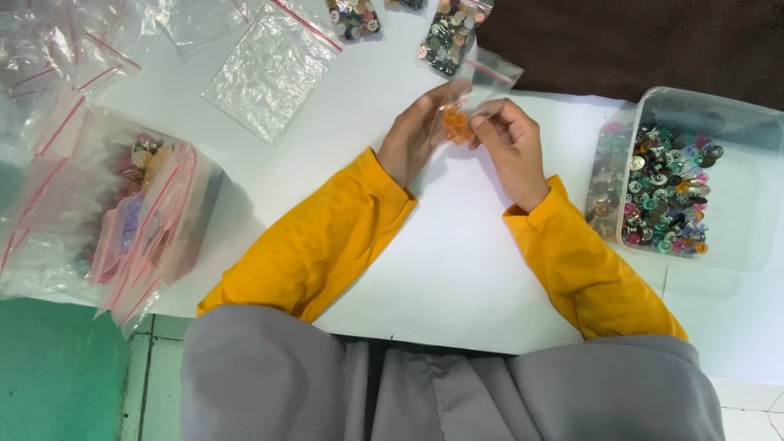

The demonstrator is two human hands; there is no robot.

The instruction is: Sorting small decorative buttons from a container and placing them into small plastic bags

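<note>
Both hands meet over a white table (pixel 457 261). My left hand (pixel 412 135) and my right hand (pixel 510 143) pinch a small clear zip bag (pixel 482 77) with a red seal strip between them. Several orange buttons (pixel 456 125) sit in the bag's lower end, right between my fingertips. The bag's open top points away from me. Yellow sleeves cover both forearms.
A clear plastic tub (pixel 735 163) of mixed coloured buttons stands at the right. A stack of filled zip bags (pixel 139 212) lies at the left. Empty zip bags (pixel 269 65) and two button-filled bags (pixel 449 33) lie at the back. Dark cloth (pixel 637 41) covers the far right.
</note>
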